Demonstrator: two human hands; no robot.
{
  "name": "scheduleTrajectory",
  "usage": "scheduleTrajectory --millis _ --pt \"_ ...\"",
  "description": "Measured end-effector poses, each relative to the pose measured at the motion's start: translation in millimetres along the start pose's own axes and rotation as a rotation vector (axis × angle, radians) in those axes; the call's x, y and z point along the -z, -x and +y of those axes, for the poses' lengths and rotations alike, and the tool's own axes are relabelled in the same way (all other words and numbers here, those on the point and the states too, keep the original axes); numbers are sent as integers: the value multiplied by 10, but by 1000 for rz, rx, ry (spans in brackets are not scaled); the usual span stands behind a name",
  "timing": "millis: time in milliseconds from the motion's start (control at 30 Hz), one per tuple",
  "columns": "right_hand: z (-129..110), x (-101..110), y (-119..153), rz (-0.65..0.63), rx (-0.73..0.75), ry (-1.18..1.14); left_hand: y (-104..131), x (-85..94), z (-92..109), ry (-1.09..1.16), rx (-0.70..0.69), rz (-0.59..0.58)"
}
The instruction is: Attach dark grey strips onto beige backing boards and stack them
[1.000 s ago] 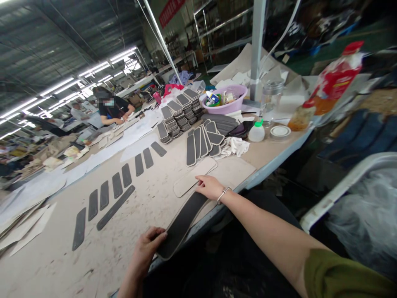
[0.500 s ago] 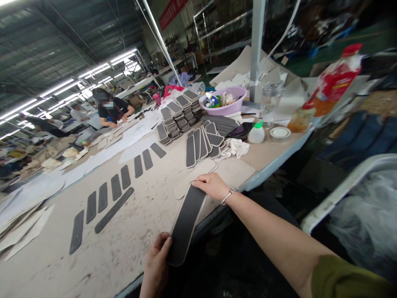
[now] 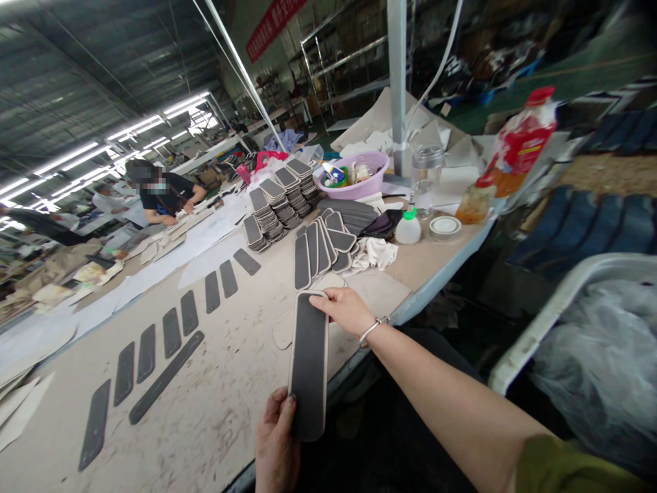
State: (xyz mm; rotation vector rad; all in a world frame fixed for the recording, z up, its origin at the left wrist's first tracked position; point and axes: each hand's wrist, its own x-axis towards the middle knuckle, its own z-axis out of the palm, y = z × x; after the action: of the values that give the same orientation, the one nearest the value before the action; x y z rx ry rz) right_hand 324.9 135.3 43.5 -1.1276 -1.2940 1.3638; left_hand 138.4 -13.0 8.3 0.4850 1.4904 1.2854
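Both of my hands hold one long dark grey panel [image 3: 309, 363] with rounded corners and a pale border, over the table's near edge. My left hand [image 3: 278, 438] pinches its lower left side, thumb on top. At the upper right corner, my right hand [image 3: 348, 311] grips it, a bracelet on the wrist. Just beyond lies a fanned group of similar panels [image 3: 302, 261]. A pale blank piece [image 3: 282, 329] shows partly behind the held panel. Several dark strips [image 3: 146, 352] are laid out in a row to the left, with a longer strip [image 3: 167, 376] lying slantwise beside them.
Stacks of bordered panels [image 3: 274, 205] stand at the back, near a purple basin [image 3: 377, 179]. A green-capped bottle [image 3: 408, 227], a clear jar [image 3: 428, 181], a round tin [image 3: 445, 227] and a white cloth [image 3: 377, 253] sit on the right. A co-worker [image 3: 167, 195] works farther back.
The held panel has turned from slanted to nearly upright in view, its pale border now showing all round. My left hand has shifted right. The camera view has swung slightly right.
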Motion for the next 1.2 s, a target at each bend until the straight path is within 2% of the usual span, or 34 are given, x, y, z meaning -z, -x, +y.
scheduleTrajectory --millis 133,300,433,500,567,633,700,800,933,1000,1033,1100,1133,1200 --pt "36 7 -27 96 96 182 -4 -36 -93 36 10 -28" --pt "24 -15 -31 129 137 286 24 -74 -154 44 65 -18" --pt "6 -15 -11 114 137 334 115 -123 -128 30 90 -122" --pt "-14 -1 -4 113 148 326 136 -127 -63 11 117 -168" --pt "-36 21 -7 166 155 274 91 -116 57 -17 133 -176" --pt "-48 43 -18 252 160 206 -39 -117 238 -42 95 -146" --pt "-42 51 -27 302 182 176 -246 -174 468 -47 -2 -101" --pt "-11 22 -14 232 228 230 -639 -433 860 -21 -172 -77" --pt "3 -72 47 67 261 328 -1191 -1049 1336 -92 -286 -88" --pt "-8 -114 77 1 289 355 -1435 -1359 1492 -128 -314 -157" --pt "-15 -130 91 -34 300 371 -1539 -1483 1535 -165 -292 -212" --pt "-20 -157 121 -119 310 416 -1695 -1629 1534 -311 -283 -233" --pt "-15 -171 137 -166 312 449 -1745 -1643 1488 -429 -305 -214" --pt "9 -210 172 -282 327 531 -1795 -1556 1323 -740 -387 -196"
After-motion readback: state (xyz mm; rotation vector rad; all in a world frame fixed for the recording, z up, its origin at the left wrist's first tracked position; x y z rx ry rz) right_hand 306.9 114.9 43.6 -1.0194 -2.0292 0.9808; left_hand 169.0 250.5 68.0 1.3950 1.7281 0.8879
